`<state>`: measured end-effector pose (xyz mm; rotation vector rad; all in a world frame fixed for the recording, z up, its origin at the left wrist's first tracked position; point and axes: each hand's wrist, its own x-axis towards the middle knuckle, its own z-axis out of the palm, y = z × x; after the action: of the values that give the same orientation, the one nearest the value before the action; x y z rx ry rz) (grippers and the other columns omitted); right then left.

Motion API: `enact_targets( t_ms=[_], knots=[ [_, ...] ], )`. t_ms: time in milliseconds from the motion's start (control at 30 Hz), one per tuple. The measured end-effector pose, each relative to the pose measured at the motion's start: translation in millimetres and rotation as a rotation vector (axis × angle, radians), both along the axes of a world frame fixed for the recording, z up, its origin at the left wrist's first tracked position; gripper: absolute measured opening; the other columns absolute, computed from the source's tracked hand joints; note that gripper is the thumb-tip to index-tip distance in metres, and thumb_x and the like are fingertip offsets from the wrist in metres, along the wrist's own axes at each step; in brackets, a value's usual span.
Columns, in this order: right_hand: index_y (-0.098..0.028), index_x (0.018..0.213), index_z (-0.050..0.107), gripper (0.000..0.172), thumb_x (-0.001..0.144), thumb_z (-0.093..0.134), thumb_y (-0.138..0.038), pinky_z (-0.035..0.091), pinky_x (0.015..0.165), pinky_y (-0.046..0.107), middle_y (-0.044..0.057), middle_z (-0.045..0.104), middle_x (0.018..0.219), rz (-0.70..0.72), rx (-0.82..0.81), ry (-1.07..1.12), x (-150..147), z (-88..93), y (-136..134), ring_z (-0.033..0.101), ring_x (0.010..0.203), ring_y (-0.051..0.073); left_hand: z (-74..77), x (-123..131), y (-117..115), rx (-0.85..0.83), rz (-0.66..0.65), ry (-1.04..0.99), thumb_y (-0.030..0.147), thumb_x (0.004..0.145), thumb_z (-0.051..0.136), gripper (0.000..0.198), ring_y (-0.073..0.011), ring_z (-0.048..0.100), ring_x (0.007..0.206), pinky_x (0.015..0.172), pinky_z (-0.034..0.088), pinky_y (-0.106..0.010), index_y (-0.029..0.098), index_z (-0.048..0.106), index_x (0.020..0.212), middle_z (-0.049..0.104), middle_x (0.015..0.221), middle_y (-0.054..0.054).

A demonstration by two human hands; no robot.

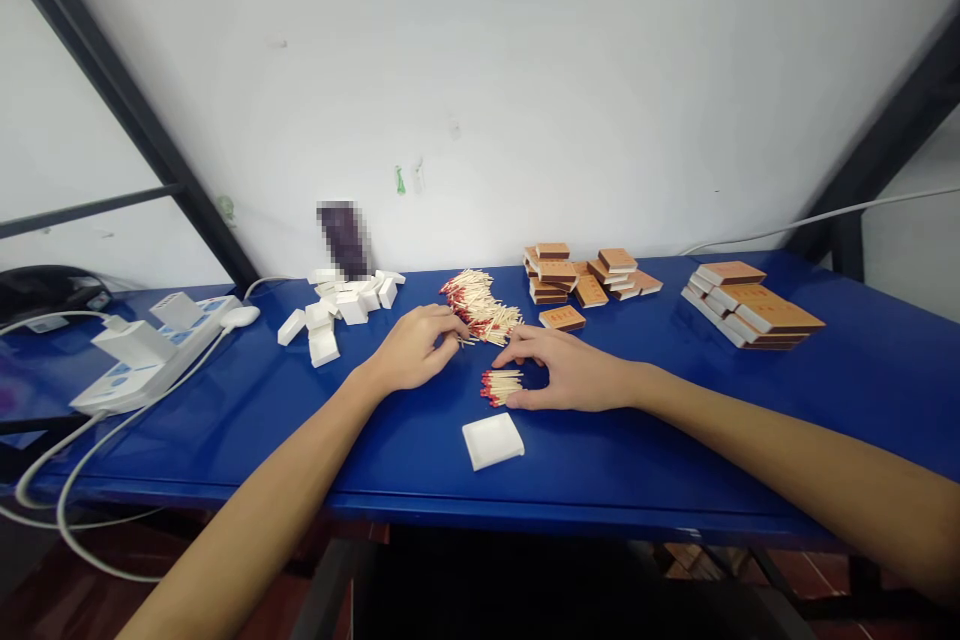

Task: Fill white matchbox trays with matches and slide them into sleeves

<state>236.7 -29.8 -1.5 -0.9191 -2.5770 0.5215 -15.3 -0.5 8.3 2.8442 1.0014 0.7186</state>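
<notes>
**A:** What is lying at the far left?

**B:** One white power strip [150, 350] is sitting on the blue table [862, 370], with pale cables trailing off the edge. To its right a loose heap of white trays [337, 305] is lying; I am counting roughly a dozen, though they overlap and the count is unsure.

**A:** Where are the hands?

**B:** Two bare arms are reaching in from below. The left hand [416, 350] is resting with its fingers curled at the near edge of one big pile of matches [480, 305], which are red-tipped and too many to count. I cannot tell whether it is pinching any. The right hand [570, 370] is lying open on the table, thumb and forefinger spread around one small bunch of matches [501, 385] and touching it. The hands are near each other but not touching.

**A:** And in front of them?

**B:** One single white tray [493, 440] is sitting just below the bunch, near the table's front edge.

**A:** Further right?

**B:** One lone orange box [562, 318] is lying just behind the right hand. Behind it is a cluster of orange boxes [581, 275], perhaps ten. Well apart, at the far right, a stack of larger orange packs [750, 315] is resting, about six.
</notes>
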Motion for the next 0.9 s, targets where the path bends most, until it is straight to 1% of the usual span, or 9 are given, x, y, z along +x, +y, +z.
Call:
enact_targets(
  t_ms=[167, 367, 533, 700, 767, 900],
  knots=[
    [-0.023, 0.105, 0.071, 0.029, 0.086, 0.066, -0.045, 0.045, 0.077, 0.033, 0.006, 0.06, 0.097, 0.012, 0.043, -0.001, -2.2, 0.3, -3.2, 0.058, 0.09, 0.021, 1.0, 0.7, -1.2, -0.017, 0.004, 0.013, 0.017, 0.087, 0.043, 0.026, -0.0182, 0.058, 0.078, 0.077, 0.046, -0.033, 0.017, 0.069, 0.091, 0.067, 0.082, -0.005],
    [-0.022, 0.103, 0.071, 0.023, 0.088, 0.063, -0.039, 0.045, 0.078, 0.033, 0.006, 0.061, 0.095, 0.017, 0.063, 0.009, -4.5, -2.4, -4.5, 0.058, 0.091, 0.021, 2.7, 3.0, -3.8, -0.026, -0.019, 0.046, 0.016, 0.085, 0.047, 0.022, -0.0181, 0.057, 0.075, 0.074, 0.043, -0.031, 0.018, 0.068, 0.089, 0.065, 0.072, -0.002],
    [-0.021, 0.1, 0.071, 0.018, 0.088, 0.063, -0.032, 0.045, 0.078, 0.033, 0.006, 0.062, 0.095, -0.005, 0.05, 0.023, -5.7, -3.2, -3.9, 0.058, 0.091, 0.021, 3.0, 4.6, -5.9, -0.031, -0.041, 0.088, 0.021, 0.088, 0.048, 0.021, -0.018, 0.058, 0.076, 0.078, 0.043, -0.033, 0.019, 0.069, 0.092, 0.067, 0.079, -0.002],
    [-0.021, 0.098, 0.072, 0.016, 0.085, 0.065, -0.027, 0.045, 0.076, 0.031, 0.005, 0.063, 0.093, -0.016, 0.025, 0.041, -6.7, -2.5, -3.9, 0.059, 0.087, 0.02, 4.7, 6.5, -9.6, -0.033, -0.053, 0.105, 0.023, 0.088, 0.05, 0.02, -0.0175, 0.059, 0.076, 0.077, 0.044, -0.033, 0.018, 0.069, 0.091, 0.066, 0.079, -0.003],
    [-0.021, 0.098, 0.072, 0.016, 0.085, 0.066, -0.026, 0.045, 0.076, 0.031, 0.005, 0.063, 0.093, -0.027, 0.015, 0.049, -7.3, -3.7, -3.5, 0.059, 0.086, 0.019, 5.5, 9.0, -13.3, -0.056, -0.074, 0.086, 0.026, 0.088, 0.053, 0.02, -0.0173, 0.06, 0.076, 0.078, 0.045, -0.033, 0.018, 0.069, 0.095, 0.067, 0.08, -0.002],
    [-0.02, 0.099, 0.073, 0.017, 0.087, 0.065, -0.029, 0.044, 0.075, 0.031, 0.005, 0.063, 0.092, -0.051, 0.024, 0.068, -8.5, -6.9, -1.5, 0.058, 0.086, 0.019, 7.1, 15.5, -21.7, -0.137, -0.133, 0.052, 0.034, 0.084, 0.063, 0.023, -0.017, 0.063, 0.082, 0.081, 0.046, -0.032, 0.02, 0.069, 0.102, 0.071, 0.09, -0.001]
  ],
)
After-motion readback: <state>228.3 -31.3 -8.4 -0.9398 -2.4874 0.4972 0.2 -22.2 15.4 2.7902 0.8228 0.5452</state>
